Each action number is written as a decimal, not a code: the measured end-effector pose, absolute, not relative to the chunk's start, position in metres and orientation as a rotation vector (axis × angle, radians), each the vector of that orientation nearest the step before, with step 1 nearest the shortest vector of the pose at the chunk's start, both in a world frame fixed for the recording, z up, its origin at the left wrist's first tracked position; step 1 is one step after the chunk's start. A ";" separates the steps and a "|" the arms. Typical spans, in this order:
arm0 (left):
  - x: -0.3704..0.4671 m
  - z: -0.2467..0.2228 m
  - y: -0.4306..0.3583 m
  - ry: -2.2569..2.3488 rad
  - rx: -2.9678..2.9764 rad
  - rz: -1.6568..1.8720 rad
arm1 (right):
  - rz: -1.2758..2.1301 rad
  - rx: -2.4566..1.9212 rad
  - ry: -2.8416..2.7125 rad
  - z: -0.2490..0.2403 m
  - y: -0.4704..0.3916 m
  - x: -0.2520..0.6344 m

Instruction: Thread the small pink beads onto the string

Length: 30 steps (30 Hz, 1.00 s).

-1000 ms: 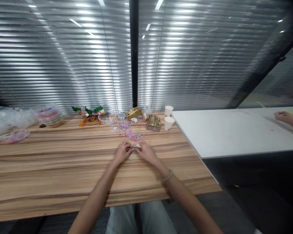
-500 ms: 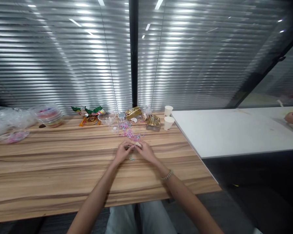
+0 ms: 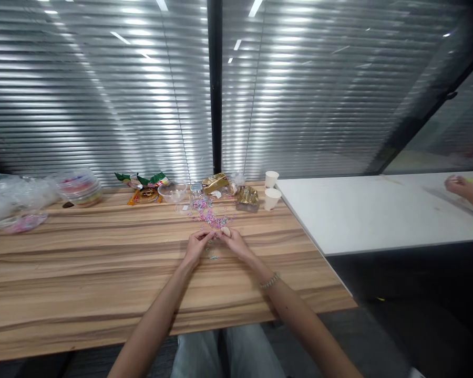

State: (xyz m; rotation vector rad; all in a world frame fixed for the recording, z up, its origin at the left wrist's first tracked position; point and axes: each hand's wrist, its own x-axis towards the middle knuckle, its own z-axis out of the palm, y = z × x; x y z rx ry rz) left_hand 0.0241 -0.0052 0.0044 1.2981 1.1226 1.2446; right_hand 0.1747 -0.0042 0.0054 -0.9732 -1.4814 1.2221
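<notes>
My left hand (image 3: 197, 244) is closed in a pinch just in front of the pile of small pink and white beads (image 3: 213, 217); what its fingertips hold is too small to name. My right hand (image 3: 233, 243) meets it fingertip to fingertip, with a small round pale object (image 3: 225, 230) held at its fingers. A few tiny greenish pieces (image 3: 213, 258) lie on the wooden table (image 3: 102, 273) below the hands. Behind the beads stands a clear jar (image 3: 196, 191).
Two paper cups (image 3: 272, 199), gold wrappers (image 3: 247, 199), a clear bowl (image 3: 172, 192) and green snack packets (image 3: 152, 180) line the back. Stacked clear tubs (image 3: 79, 187) and plastic bags (image 3: 19, 194) lie left. Another person's hand (image 3: 463, 186) is over the white table (image 3: 362, 210).
My fingers have shifted slightly, and the pale object at my right hand shows more fully, turned its round side up. The other person's hand has moved left.
</notes>
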 end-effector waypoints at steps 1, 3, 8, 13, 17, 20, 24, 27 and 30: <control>0.025 0.005 -0.006 1.104 1.283 1.214 | 1.277 -0.943 -1.439 0.007 -0.006 0.174; 0.026 0.006 -0.006 1.057 1.256 1.162 | 1.379 -0.911 -1.372 0.010 -0.009 0.172; 0.025 0.005 -0.001 1.012 1.148 1.189 | 1.486 -0.959 -1.357 0.008 -0.010 0.174; 0.015 0.006 0.002 1.167 1.096 1.232 | 1.448 -0.940 -1.388 -0.001 -0.005 0.176; 0.013 0.006 0.002 1.238 1.183 1.238 | 1.219 -0.971 -1.552 -0.003 -0.001 0.178; 0.013 0.004 0.002 1.224 1.281 1.223 | 1.059 -1.004 -1.652 -0.004 0.000 0.180; 0.013 0.002 0.001 1.293 1.348 1.134 | 0.881 -1.047 -1.758 -0.002 -0.002 0.182; 0.013 0.007 0.000 1.255 1.450 1.162 | 0.796 -1.086 -1.822 -0.001 -0.003 0.182; 0.013 0.011 -0.002 1.210 1.573 1.199 | 0.748 -1.073 -1.885 -0.001 -0.004 0.182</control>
